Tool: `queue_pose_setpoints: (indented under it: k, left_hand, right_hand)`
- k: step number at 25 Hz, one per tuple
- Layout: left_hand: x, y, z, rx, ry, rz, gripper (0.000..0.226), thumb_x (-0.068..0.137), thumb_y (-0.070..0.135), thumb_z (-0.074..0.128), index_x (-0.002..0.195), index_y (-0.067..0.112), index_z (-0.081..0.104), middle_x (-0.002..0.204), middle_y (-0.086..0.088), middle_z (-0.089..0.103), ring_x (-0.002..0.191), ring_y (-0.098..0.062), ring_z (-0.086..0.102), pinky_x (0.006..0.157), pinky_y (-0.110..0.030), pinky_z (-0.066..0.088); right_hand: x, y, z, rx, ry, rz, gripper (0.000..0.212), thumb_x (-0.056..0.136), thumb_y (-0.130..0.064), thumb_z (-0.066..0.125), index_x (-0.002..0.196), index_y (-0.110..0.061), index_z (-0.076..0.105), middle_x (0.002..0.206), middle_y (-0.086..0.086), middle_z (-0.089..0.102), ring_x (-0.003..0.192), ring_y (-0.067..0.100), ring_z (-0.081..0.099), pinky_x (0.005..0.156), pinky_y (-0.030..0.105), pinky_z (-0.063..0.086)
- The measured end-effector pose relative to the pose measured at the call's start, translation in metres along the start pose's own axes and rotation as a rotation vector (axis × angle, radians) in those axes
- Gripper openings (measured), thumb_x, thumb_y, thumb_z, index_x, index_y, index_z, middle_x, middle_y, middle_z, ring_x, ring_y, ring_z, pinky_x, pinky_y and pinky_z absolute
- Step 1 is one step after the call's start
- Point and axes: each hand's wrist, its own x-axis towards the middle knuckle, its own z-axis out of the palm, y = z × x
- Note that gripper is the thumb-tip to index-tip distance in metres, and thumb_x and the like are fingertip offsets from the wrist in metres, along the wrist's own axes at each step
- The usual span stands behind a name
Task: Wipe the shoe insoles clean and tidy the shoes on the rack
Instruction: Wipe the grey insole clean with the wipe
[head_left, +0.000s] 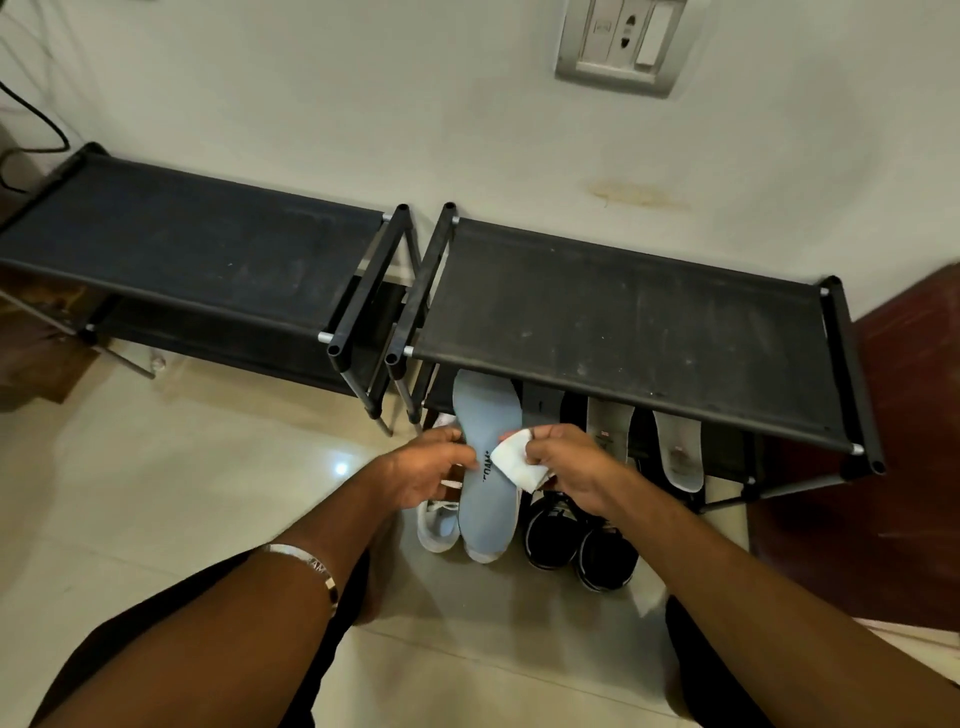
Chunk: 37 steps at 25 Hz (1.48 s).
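Now the left hand (434, 465) holds the light blue insole (488, 467) by its edge, fingers curled on it, in front of the right shoe rack (623, 332). The right hand (563, 465) pinches a folded white wipe (517, 462) against the insole. Below stand white sneakers (436, 525) and black sneakers (576, 540).

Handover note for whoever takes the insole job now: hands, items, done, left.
Left hand holds the light blue insole by its edge.
Right hand pinches a folded white wipe against that insole.
White shoes and black shoes sit on the floor by the right rack; three more insoles lean under its top shelf.
Done: cannot tell.
Left: wipe, refit insoles, rack shoes.
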Motion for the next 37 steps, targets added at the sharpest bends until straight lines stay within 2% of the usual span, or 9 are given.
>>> queue_pose_setpoints:
  k: [3,9,15,19,25,27,30,33,37]
  left_hand:
    - [-0.030,-0.014,0.015,0.001,-0.024,-0.002,0.025,0.092,0.010,0.062,0.117,0.011,0.061,0.105,-0.011,0.070,0.094,-0.023,0.067,0.074,-0.034,0.055]
    - [-0.072,-0.015,0.042,-0.087,-0.013,0.034,0.042,0.088,0.033,0.066,0.125,0.013,0.064,0.114,-0.016,0.071,0.101,-0.032,0.068,0.089,-0.043,0.056]
    - [-0.078,0.020,0.052,-0.262,-0.010,0.085,0.046,0.088,0.041,0.060,0.122,0.011,0.066,0.109,-0.017,0.072,0.096,-0.034,0.065,0.089,-0.044,0.051]
    - [-0.051,0.046,0.057,-0.378,-0.051,0.096,0.060,0.081,0.032,0.063,0.136,0.009,0.054,0.126,-0.022,0.065,0.117,-0.041,0.061,0.107,-0.056,0.042]
    - [-0.024,0.086,0.073,-0.332,0.071,0.204,0.033,0.097,0.015,0.049,0.128,0.013,0.058,0.094,-0.014,0.070,0.081,-0.030,0.066,0.068,-0.039,0.055]
    - [-0.020,0.094,0.080,-0.295,0.045,0.210,0.035,0.097,0.012,0.048,0.129,0.019,0.058,0.099,-0.014,0.071,0.087,-0.032,0.067,0.069,-0.041,0.057]
    - [-0.014,0.100,0.094,-0.322,-0.107,0.190,0.048,0.094,0.008,0.045,0.133,0.035,0.054,0.120,-0.020,0.066,0.111,-0.044,0.062,0.090,-0.056,0.054]
    - [-0.012,0.099,0.105,-0.328,-0.238,0.184,0.049,0.091,0.009,0.047,0.133,0.033,0.055,0.120,-0.019,0.066,0.104,-0.041,0.064,0.084,-0.052,0.054]
    - [-0.014,0.109,0.114,-0.409,-0.295,0.141,0.035,0.095,0.022,0.048,0.125,0.011,0.064,0.098,-0.016,0.071,0.081,-0.026,0.069,0.075,-0.036,0.056]
  right_hand:
    - [-0.034,0.007,-0.002,-0.005,-0.049,0.009,0.035,0.084,0.008,0.048,0.089,-0.011,0.077,0.091,0.011,0.074,0.089,0.025,0.066,0.076,0.035,0.054]
    - [-0.097,0.009,-0.001,0.016,-0.154,-0.025,0.037,0.083,0.010,0.045,0.089,-0.009,0.076,0.087,0.009,0.070,0.079,0.018,0.064,0.069,0.029,0.051]
    - [-0.132,-0.009,-0.011,0.056,-0.212,-0.140,0.039,0.088,0.008,0.044,0.096,-0.010,0.077,0.096,0.010,0.073,0.084,0.018,0.066,0.077,0.034,0.052]
    - [-0.121,-0.023,-0.027,0.021,-0.188,-0.193,0.030,0.089,0.008,0.049,0.101,-0.004,0.074,0.094,0.010,0.073,0.082,0.019,0.067,0.069,0.029,0.053]
    - [-0.079,-0.054,-0.082,0.155,0.182,-0.298,0.020,0.093,-0.005,0.060,0.103,-0.015,0.074,0.099,0.012,0.074,0.092,0.027,0.068,0.078,0.038,0.053]
    - [-0.064,-0.064,-0.091,0.271,0.373,-0.390,0.019,0.092,-0.008,0.062,0.104,-0.018,0.072,0.100,0.004,0.074,0.097,0.023,0.069,0.081,0.037,0.057]
    - [-0.051,-0.076,-0.096,0.201,0.637,-0.586,0.020,0.092,-0.008,0.062,0.103,-0.022,0.070,0.098,-0.004,0.073,0.094,0.014,0.069,0.077,0.027,0.055]
    - [-0.047,-0.081,-0.088,-0.012,0.710,-0.789,0.025,0.089,-0.001,0.061,0.100,-0.021,0.069,0.097,-0.010,0.070,0.093,0.009,0.065,0.076,0.022,0.053]
    - [-0.032,-0.070,-0.072,-0.343,0.625,-0.923,0.040,0.080,0.009,0.057,0.109,-0.016,0.071,0.111,-0.007,0.066,0.105,0.007,0.062,0.091,0.032,0.052]
